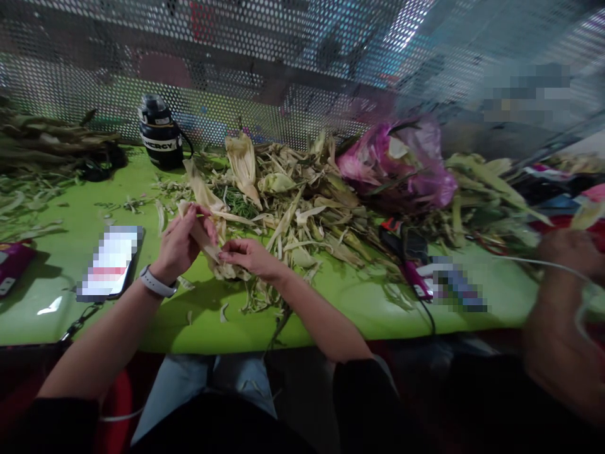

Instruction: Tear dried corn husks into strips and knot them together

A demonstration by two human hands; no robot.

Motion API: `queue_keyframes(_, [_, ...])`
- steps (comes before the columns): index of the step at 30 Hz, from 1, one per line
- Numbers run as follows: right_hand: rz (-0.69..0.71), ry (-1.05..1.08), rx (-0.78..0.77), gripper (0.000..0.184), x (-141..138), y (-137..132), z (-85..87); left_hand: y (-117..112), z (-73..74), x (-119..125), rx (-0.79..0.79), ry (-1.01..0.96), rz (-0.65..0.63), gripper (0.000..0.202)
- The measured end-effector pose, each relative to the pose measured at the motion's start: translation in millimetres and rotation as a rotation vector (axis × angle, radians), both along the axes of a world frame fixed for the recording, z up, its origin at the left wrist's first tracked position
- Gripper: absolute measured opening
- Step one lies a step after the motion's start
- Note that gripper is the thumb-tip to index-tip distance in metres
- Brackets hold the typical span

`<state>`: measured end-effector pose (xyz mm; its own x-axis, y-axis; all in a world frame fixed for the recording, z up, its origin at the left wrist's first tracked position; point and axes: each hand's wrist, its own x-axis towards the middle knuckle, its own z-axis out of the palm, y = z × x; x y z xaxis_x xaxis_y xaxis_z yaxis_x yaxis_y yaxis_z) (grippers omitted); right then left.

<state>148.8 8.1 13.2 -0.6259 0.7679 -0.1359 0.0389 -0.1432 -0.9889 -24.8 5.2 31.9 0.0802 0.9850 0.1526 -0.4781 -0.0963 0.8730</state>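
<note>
A pale corn husk slants between my two hands over the green tabletop. My left hand is closed around its upper part, with the thumb raised along it. My right hand pinches the lower end of the same husk between thumb and fingers. Right behind and beside my hands spreads a heap of dry corn husks, some torn into strips. Another pale, folded husk stands out on top of the heap. Small scraps lie below my hands.
A dark bottle stands at the back left, and a phone lies left of my hands. A pink plastic bag rests behind the heap. Further right are a cable, a purple device and a co-worker's hand. Perforated metal panelling borders the back.
</note>
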Motion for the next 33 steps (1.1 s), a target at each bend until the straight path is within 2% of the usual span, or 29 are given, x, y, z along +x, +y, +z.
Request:
queue_keyframes(2, [0.028, -0.010, 0.023, 0.032, -1, 0, -1.8, 1, -0.3, 0, 0.001, -0.028, -0.025, 0.026])
queue_keyframes(4, [0.014, -0.039, 0.102, 0.030, -3, 0, -4.3, 2, -1.9, 1, 0.037, -0.050, 0.022, 0.026])
queue_keyframes(6, [-0.058, -0.106, 0.303, 0.026, -3, 0, -6.4, 4, -3.9, 2, 0.053, -0.038, 0.100, 0.027])
queue_keyframes(9, [-0.227, -0.244, 0.713, 0.019, -4, -1, -7.3, 5, -5.2, 4, 0.035, -0.014, 0.190, 0.029])
queue_keyframes(11, [-0.273, -0.299, 0.884, 0.016, -4, -5, -6.1, 5, -4.9, 5, 0.038, -0.036, 0.223, 0.029])
queue_keyframes(12, [-0.269, -0.299, 0.921, 0.015, -5, -6, -5.1, 5, -4.6, 6, 0.044, -0.055, 0.235, 0.029])
queue_keyframes(14, [-0.263, -0.260, 0.912, 0.014, -5, -9, -2.7, 5, -3.9, 6, 0.044, -0.089, 0.235, 0.029])
queue_keyframes(17, [-0.345, -0.221, 0.812, 0.015, -3, -9, 0.4, 5, -2.6, 7, 0.010, -0.127, 0.208, 0.029])
queue_keyframes(19, [-0.375, -0.223, 0.798, 0.013, -2, -8, 1.2, 4, -0.5, 6, -0.036, -0.185, 0.173, 0.031])
queue_keyframes(22, [-0.295, -0.208, 0.858, 0.009, -2, -7, 0.2, 3, 4.6, 6, -0.134, -0.332, 0.087, 0.035])
queue_keyframes(26, [-0.224, -0.152, 0.881, 0.016, -4, -8, -0.8, 0, 9.7, 8, -0.263, -0.493, -0.003, 0.040])
queue_keyframes(30, [-0.233, -0.085, 0.901, 0.023, -3, -9, 0.8, 0, 8.4, 11, -0.427, -0.601, -0.045, 0.041])
queue_keyframes(33, [-0.191, -0.126, 0.952, 0.020, -4, -7, -2.5, 2, 4.5, 11, -0.542, -0.669, -0.047, 0.039])
